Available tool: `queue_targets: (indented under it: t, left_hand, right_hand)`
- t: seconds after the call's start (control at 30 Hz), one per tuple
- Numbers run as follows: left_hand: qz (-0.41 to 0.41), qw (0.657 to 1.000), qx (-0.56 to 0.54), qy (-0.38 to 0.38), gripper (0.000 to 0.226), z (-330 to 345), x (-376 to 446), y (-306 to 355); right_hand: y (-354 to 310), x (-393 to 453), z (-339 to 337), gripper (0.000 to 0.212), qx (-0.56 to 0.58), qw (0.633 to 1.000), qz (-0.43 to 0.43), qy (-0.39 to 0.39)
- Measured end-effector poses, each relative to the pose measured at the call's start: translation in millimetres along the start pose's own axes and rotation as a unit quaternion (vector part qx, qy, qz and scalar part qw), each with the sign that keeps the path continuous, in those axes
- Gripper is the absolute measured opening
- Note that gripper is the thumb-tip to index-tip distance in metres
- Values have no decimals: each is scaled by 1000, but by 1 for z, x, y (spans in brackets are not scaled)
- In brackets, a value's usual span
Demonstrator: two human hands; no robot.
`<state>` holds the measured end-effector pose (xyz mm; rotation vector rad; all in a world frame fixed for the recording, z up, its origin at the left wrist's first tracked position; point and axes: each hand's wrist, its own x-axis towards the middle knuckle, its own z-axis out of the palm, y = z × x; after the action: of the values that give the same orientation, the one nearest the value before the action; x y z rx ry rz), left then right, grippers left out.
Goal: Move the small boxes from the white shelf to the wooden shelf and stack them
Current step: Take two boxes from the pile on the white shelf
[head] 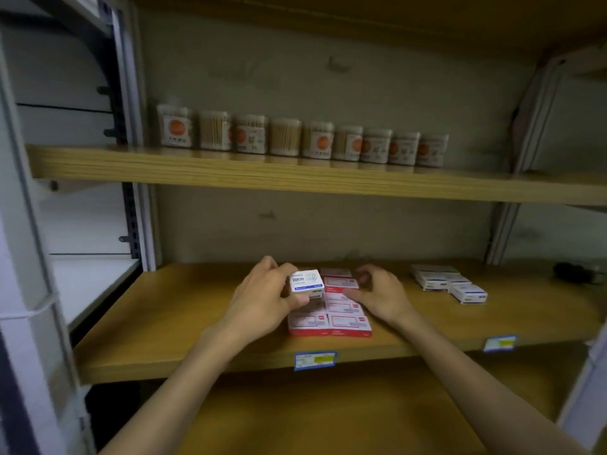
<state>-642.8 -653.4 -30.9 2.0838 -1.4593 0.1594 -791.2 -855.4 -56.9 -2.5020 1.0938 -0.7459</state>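
1. White small cardboard box (307, 281) with blue print is pinched in the left hand (262, 300) above red-and-white flat boxes (330, 315) on the wooden shelf (184, 323).
2. Right hand (377, 295), loosely curled, holds nothing.
3. Stacking looks partly done; white shelf (88, 284) shows no boxes.

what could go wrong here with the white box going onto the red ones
1. The left hand holds the white box over the red boxes; set off-centre, it may tip or slide off.
2. The right hand has curled fingers right by the red boxes, so a nudge might shift them.
3. The red boxes sit near the wooden shelf front edge; a push could drop them.
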Motion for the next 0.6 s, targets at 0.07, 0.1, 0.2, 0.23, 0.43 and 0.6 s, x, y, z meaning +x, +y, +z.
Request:
queue_targets:
  t: [0.07, 0.1, 0.2, 0.23, 0.43, 0.6]
  left_hand:
    - [11, 1000, -2, -6, 44, 10, 9, 23]
    - [13, 1000, -3, -11, 45, 16, 13, 35]
    - [2, 999, -7, -39, 45, 39, 26, 75]
    - [-3, 999, 0, -53, 46, 48, 32, 89]
    - [-35, 988, 36, -143, 49, 114, 75, 166]
    - [-55, 987, 48, -145, 52, 164, 104, 203]
  right_hand:
    - [14, 1, -12, 52, 17, 1000, -14, 8]
    - [24, 2, -21, 45, 21, 999, -23, 14]
    - [60, 4, -50, 34, -5, 999, -33, 17]
    - [72, 5, -61, 36, -13, 999, -36, 18]
    - [134, 8, -114, 44, -32, 998, -44, 31]
    - [177, 9, -135, 46, -34, 998, -43, 11]
